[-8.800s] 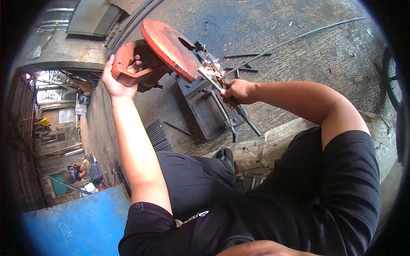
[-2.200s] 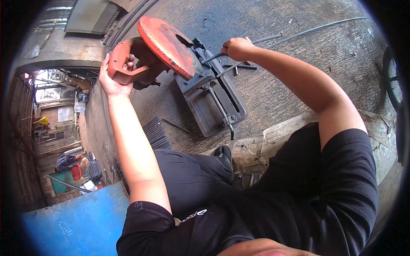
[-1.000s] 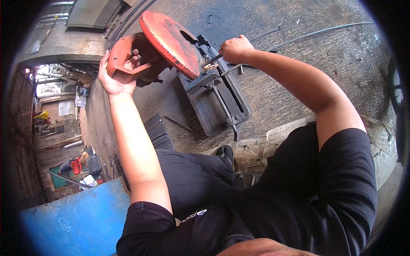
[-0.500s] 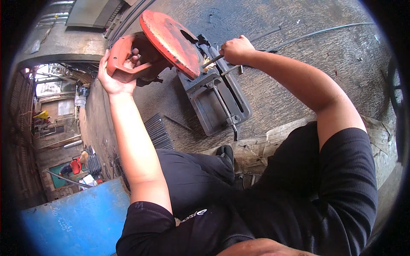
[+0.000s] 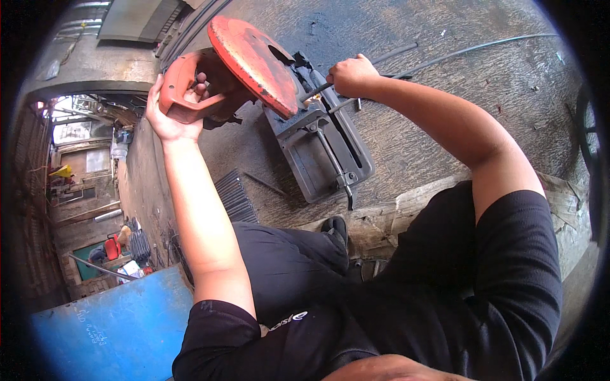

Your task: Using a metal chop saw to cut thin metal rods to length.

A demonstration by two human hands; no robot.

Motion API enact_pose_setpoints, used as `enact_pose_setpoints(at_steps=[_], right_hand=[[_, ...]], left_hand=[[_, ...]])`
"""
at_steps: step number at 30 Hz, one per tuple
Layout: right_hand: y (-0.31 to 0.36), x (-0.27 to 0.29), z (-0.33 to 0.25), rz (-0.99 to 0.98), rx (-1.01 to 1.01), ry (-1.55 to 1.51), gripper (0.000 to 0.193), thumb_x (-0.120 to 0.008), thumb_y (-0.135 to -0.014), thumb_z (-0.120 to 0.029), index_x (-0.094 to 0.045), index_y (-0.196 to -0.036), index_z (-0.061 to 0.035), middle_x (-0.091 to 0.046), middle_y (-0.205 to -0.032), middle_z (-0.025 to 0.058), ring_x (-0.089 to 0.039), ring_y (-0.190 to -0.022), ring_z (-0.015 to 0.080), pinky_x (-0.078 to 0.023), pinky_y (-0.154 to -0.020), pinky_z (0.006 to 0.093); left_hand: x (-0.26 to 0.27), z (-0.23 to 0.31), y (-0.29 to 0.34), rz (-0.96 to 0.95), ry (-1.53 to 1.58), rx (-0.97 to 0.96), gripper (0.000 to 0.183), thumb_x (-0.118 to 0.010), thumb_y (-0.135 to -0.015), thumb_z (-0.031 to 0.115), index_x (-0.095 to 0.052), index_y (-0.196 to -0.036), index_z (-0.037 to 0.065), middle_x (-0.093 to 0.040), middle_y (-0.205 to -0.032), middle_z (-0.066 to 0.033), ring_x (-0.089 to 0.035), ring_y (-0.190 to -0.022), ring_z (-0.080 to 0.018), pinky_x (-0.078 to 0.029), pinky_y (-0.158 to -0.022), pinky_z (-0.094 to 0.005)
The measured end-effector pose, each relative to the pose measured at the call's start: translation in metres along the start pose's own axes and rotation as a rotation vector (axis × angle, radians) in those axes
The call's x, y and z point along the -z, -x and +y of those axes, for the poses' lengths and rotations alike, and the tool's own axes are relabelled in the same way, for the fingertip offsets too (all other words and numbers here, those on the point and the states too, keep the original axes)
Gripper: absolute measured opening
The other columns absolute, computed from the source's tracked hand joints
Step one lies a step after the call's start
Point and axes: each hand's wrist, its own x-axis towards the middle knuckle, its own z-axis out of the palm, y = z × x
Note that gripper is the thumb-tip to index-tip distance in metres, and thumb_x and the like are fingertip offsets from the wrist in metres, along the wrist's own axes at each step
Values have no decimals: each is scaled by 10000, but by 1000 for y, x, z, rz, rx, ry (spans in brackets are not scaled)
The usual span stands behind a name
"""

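An orange cut-off saw (image 5: 254, 66) with a worn round guard stands on a dark grey metal base (image 5: 314, 159). My left hand (image 5: 173, 117) is closed around the saw's orange loop handle (image 5: 178, 86), with fingertips showing through the opening. My right hand (image 5: 354, 76) grips a thin dark metal rod (image 5: 395, 52), whose near end reaches in beside the guard's lower edge. A faint glow shows where rod and guard meet. The guard hides most of the blade. A clamp screw with a crank handle (image 5: 346, 181) runs along the base.
A long thin rod (image 5: 476, 52) lies on the rough floor to the right. Several cut rods (image 5: 236, 195) lie bundled left of the base, near my shoe (image 5: 335, 228). A blue panel (image 5: 114, 320) fills the lower left. Beyond it are a red container (image 5: 112, 247) and clutter.
The bright sparks at the rod have died down to a small glow. Both hands and the saw have stayed nearly in place. Something red at the far left has shifted slightly.
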Motion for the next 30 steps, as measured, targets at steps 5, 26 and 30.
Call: enact_pose_setpoints(at_steps=[5, 26, 30], right_hand=[[-2, -1, -1, 15, -16, -13, 309, -451, -906, -309, -691, -962, -123, -694, -975, 95, -649, -962, 264, -368, -951, 456], [-3, -9, 2, 63, 10, -18, 310, -462, -912, -318, -696, -952, -118, -697, -953, 106, -654, -934, 270, -381, -913, 451], [-3, -10, 3, 34, 23, 14, 303, -467, -910, -321, -694, -958, -127, -696, -960, 101, -653, -942, 268, -378, -923, 463]], left_hand=[[0, 0, 0, 0, -1, -4, 527, -452, -905, 369, -495, -1217, -53, -573, -1114, -185, -594, -897, -298, -484, -790, -377], [-2, 0, 1, 13, -18, -2, 547, -445, -896, 396, -499, -1224, -38, -590, -1058, -183, -590, -876, -289, -473, -791, -380], [-3, 1, 1, 8, -8, 35, 545, -447, -895, 405, -512, -1207, -37, -602, -983, -187, -582, -847, -285, -468, -786, -378]])
